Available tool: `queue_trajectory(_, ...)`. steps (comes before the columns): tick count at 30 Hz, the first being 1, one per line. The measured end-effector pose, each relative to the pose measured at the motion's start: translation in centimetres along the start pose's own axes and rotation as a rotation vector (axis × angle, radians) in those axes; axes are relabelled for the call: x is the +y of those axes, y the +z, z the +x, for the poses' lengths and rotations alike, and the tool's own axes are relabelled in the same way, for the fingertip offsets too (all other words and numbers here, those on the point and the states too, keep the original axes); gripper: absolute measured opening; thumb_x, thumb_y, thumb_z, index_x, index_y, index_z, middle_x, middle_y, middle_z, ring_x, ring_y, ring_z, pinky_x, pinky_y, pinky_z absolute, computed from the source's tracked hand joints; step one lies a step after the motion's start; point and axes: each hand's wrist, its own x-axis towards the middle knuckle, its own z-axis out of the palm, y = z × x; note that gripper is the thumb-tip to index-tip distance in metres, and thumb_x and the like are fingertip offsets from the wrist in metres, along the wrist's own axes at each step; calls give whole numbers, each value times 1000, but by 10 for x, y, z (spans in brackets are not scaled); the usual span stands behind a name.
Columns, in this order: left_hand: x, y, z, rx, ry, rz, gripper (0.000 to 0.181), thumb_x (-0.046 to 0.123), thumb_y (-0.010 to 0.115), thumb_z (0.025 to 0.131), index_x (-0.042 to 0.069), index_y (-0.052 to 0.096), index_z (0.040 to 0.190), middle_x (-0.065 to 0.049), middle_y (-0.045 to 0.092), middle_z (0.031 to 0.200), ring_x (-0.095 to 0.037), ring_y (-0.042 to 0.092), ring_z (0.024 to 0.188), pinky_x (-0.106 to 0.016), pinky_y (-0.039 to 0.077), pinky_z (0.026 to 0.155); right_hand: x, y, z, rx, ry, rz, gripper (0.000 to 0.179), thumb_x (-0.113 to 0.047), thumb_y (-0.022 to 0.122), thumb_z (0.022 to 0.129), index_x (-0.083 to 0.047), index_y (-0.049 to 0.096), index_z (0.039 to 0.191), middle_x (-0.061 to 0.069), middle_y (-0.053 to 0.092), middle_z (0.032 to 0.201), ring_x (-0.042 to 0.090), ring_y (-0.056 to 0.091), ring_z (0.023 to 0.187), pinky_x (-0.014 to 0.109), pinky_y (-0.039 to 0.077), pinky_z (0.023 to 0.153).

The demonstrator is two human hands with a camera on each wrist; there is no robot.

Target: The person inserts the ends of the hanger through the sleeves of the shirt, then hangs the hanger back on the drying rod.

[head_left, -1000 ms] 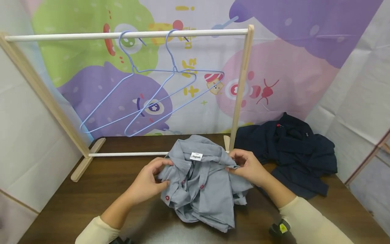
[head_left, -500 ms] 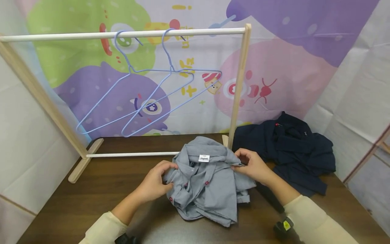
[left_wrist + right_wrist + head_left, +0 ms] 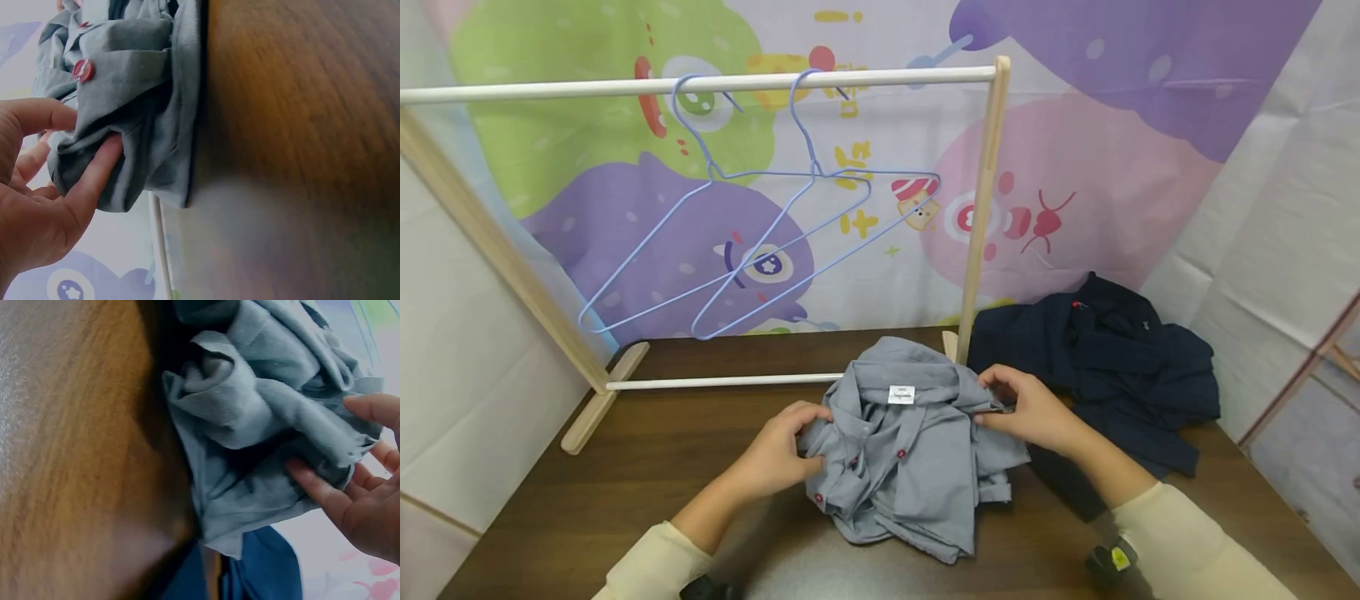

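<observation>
A grey button-up shirt (image 3: pixel 936 467) with red buttons and a white neck label lies bunched on the table, its collar toward the rack. At its left side my left hand (image 3: pixel 778 454) grips the fabric; in the left wrist view the thumb presses into a fold below a red button (image 3: pixel 83 70), with the other fingers behind the cloth. My right hand (image 3: pixel 1030 408) holds the opposite side near the shoulder. The right wrist view shows that thumb tucked into the folded cloth and the fingers partly hidden behind it.
Behind the shirt stands a rack with a white top rail (image 3: pixel 895 78) and wooden posts. Two blue wire hangers (image 3: pixel 638 248) (image 3: pixel 758 237) hang from the rail. A crumpled dark navy garment (image 3: pixel 1138 358) lies at the right, beyond my right hand, on the brown table (image 3: pixel 700 433).
The camera view has shifted slightly. The shirt has moved a little to the right relative to the rack, with both hands still holding its sides.
</observation>
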Motion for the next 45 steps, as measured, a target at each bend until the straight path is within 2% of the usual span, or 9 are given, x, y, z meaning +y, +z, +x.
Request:
queue_trajectory(6, 6, -17, -1, -44, -33, 3, 47, 7, 84, 70, 8, 65, 113, -6, 60, 108, -18, 54, 89, -34, 48, 78, -19, -13, -6, 5, 0, -188, 42, -25, 81, 81, -13, 61, 116, 8, 58, 117, 32, 62, 102, 37, 53, 73)
queue_trajectory(10, 13, -30, 2, -91, -92, -87, 42, 3, 78, 77, 4, 63, 116, -13, 57, 111, -22, 57, 85, -36, 55, 64, -36, -21, -11, 63, -2, -283, 40, -24, 80, 81, -10, 63, 113, 10, 58, 113, 30, 64, 96, 33, 55, 67)
queue_trajectory(13, 19, -38, 6, -83, -146, -137, 37, -3, 70, 82, 0, 61, 118, -19, 56, 114, -25, 61, 84, -35, 55, 52, -50, -25, -12, 119, -13, -354, 33, -21, 79, 82, -7, 64, 108, 10, 61, 107, 24, 63, 89, 31, 54, 65)
queue_trajectory(18, 30, -44, 20, 11, -159, -56, 28, -1, 68, 83, -1, 64, 111, -20, 60, 111, -24, 63, 84, -30, 54, 52, -69, -21, -9, 154, -40, -431, 22, -16, 77, 83, -8, 65, 99, 6, 63, 94, 16, 60, 78, 33, 51, 66)
queue_trajectory(22, 38, -42, 34, 50, -126, 76, 26, 8, 73, 83, 0, 66, 106, -16, 64, 105, -22, 66, 84, -33, 55, 63, -80, -13, -2, 137, -45, -487, 20, -17, 77, 83, -7, 65, 96, 4, 61, 86, 15, 58, 73, 33, 48, 64)
queue_trajectory(26, 46, -36, 48, 50, -102, 175, 30, 16, 76, 83, 1, 67, 107, -12, 66, 104, -23, 67, 86, -39, 53, 74, -85, -7, 9, 121, -41, -564, 23, -21, 78, 82, -6, 65, 94, 4, 62, 83, 16, 57, 71, 34, 48, 63)
queue_trajectory(34, 53, -20, 69, 1, -167, 291, 43, 26, 81, 79, 3, 65, 111, -9, 67, 100, -23, 63, 88, -40, 51, 77, -85, 2, 24, 33, 21, -659, 28, -27, 78, 83, -3, 65, 91, 3, 64, 78, 14, 57, 64, 34, 49, 58)
queue_trajectory(40, 50, -16, 74, -29, -184, 318, 39, 13, 78, 74, 5, 65, 110, -5, 66, 89, -20, 60, 79, -38, 50, 72, -84, -1, 27, 18, -28, -704, 13, -13, 74, 77, -7, 63, 81, -3, 56, 67, 13, 51, 61, 34, 46, 58)
queue_trajectory(45, 52, -21, 73, 2, -163, 323, 27, 9, 74, 73, 6, 68, 99, -4, 68, 86, -19, 60, 78, -36, 50, 70, -88, -10, 28, 10, -58, -696, 6, -2, 67, 76, -7, 65, 79, -3, 54, 65, 14, 49, 60, 33, 43, 57)
